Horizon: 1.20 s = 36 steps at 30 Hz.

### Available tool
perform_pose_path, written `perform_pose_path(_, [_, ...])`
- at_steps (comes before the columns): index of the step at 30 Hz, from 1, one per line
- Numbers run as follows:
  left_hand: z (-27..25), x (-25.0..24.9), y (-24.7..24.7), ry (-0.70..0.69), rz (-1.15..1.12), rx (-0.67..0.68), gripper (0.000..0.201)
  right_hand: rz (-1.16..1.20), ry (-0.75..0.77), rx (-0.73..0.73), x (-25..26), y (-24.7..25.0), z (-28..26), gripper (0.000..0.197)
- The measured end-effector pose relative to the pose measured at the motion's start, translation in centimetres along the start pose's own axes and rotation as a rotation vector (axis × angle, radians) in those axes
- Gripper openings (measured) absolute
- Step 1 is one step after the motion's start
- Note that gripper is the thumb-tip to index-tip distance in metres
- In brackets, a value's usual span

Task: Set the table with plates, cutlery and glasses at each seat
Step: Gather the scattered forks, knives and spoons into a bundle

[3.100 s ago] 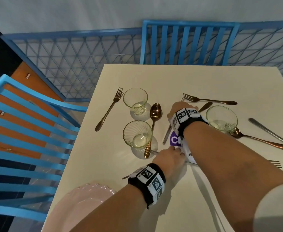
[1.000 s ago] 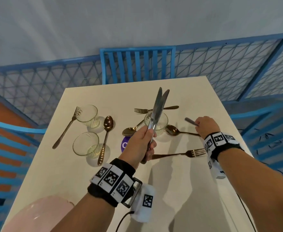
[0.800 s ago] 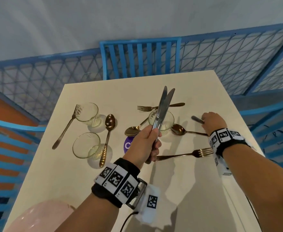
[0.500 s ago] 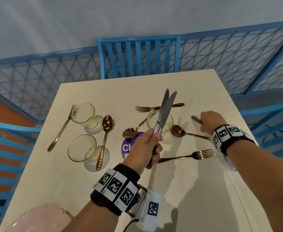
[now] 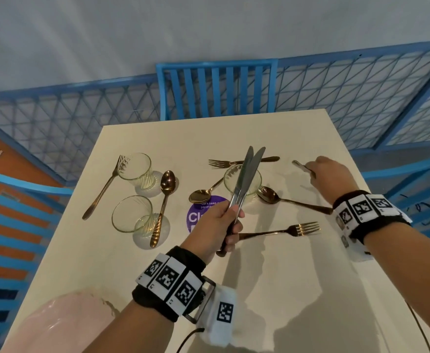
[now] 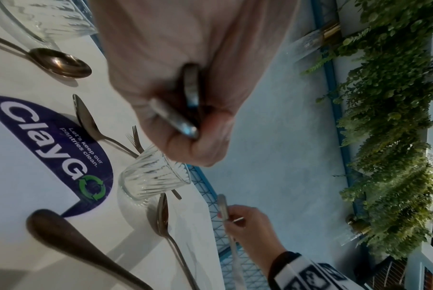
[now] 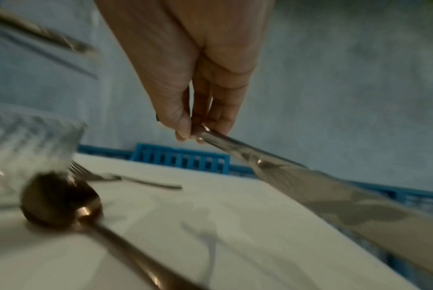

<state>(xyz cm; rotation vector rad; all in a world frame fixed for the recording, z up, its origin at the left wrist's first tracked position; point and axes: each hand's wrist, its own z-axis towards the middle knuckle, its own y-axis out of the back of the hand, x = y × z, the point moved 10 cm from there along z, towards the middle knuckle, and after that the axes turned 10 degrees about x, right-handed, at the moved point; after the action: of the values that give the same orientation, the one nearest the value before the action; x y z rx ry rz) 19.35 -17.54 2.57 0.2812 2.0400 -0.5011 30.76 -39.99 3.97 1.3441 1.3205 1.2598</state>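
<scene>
My left hand (image 5: 227,226) grips two silver knives (image 5: 250,171) by their handles and holds them upright above the table's middle; in the left wrist view the handle ends (image 6: 189,102) stick out of my fist. My right hand (image 5: 311,170) pinches a third silver knife (image 5: 300,165) near the table's right edge, and the right wrist view shows its blade (image 7: 310,188) slanting away from my fingertips (image 7: 183,131). Three ribbed glasses (image 5: 135,169) (image 5: 131,214) (image 5: 243,183) stand on the cream table (image 5: 272,289). A pink plate (image 5: 63,324) sits at the near left corner.
Copper forks (image 5: 104,187) (image 5: 234,163) (image 5: 285,231) and spoons (image 5: 166,200) (image 5: 203,194) (image 5: 280,198) lie scattered around the glasses. A purple sticker (image 5: 196,215) marks the tabletop. Blue chairs (image 5: 216,90) (image 5: 10,225) stand at the far and left sides, with a blue mesh fence (image 5: 68,123) behind.
Three seconds ago both hands were at cutlery in the table's middle. Since then my left hand has raised two knives, and my right hand has closed on the third near the right edge.
</scene>
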Motion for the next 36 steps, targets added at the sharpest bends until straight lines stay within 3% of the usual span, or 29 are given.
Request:
perform_pose_path(5, [-1.6, 0.1, -0.4, 0.008, -0.063, -0.011, 0.022, 0.137, 0.353, -0.412, 6.8, 8.2, -8.0, 0.020])
perform_pose_path(8, [-3.1, -0.1, -0.7, -0.018, -0.086, -0.042, 0.022, 0.163, 0.596, -0.570, 11.9, 10.1, -14.3, 0.020])
perform_pose_path(13, [-6.5, 0.1, -1.4, -0.081, -0.092, -0.055, 0.024, 0.111, 0.877, -0.716, 18.9, 8.9, -21.8, 0.015])
perform_pose_path(15, [-8.1, 0.3, -1.2, -0.113, -0.083, -0.078, 0.026, 0.118, 0.954, -0.758, 20.7, 8.6, -23.9, 0.023])
perform_pose_path(17, [-9.7, 0.7, -0.9, -0.117, -0.057, -0.113, 0.029, 0.143, 1.039, -0.752, 22.1, 8.1, -25.6, 0.034])
perform_pose_path(20, [-11.9, 1.5, -0.3, -0.109, -0.089, -0.161, 0.034, 0.162, 1.118, -0.702, 23.3, 6.5, -26.5, 0.034])
perform_pose_path(25, [-14.8, 2.9, 1.4, -0.125, -0.050, -0.206, 0.035, 0.182, 1.072, -0.548, 25.4, 3.7, -26.5, 0.022])
perform_pose_path(28, [-16.3, 4.0, 3.1, -0.133, -0.028, -0.256, 0.029, 0.454, 0.975, -0.374, 26.1, 2.6, -26.1, 0.027])
perform_pose_path(31, [-17.3, 5.2, 4.9, -0.155, 0.111, -0.326, 0.030, 0.938, 0.621, -0.101, 25.5, -0.1, -24.1, 0.022])
perform_pose_path(34, [-18.2, 6.8, 5.6, -0.147, 0.232, -0.367, 0.019, 1.202, 0.209, 0.265, 26.0, -6.2, -23.6, 0.029])
perform_pose_path(36, [-18.9, 8.0, 5.8, -0.146, 0.273, -0.372, 0.022, 1.303, 0.118, 0.464, 27.9, -9.4, -24.2, 0.029])
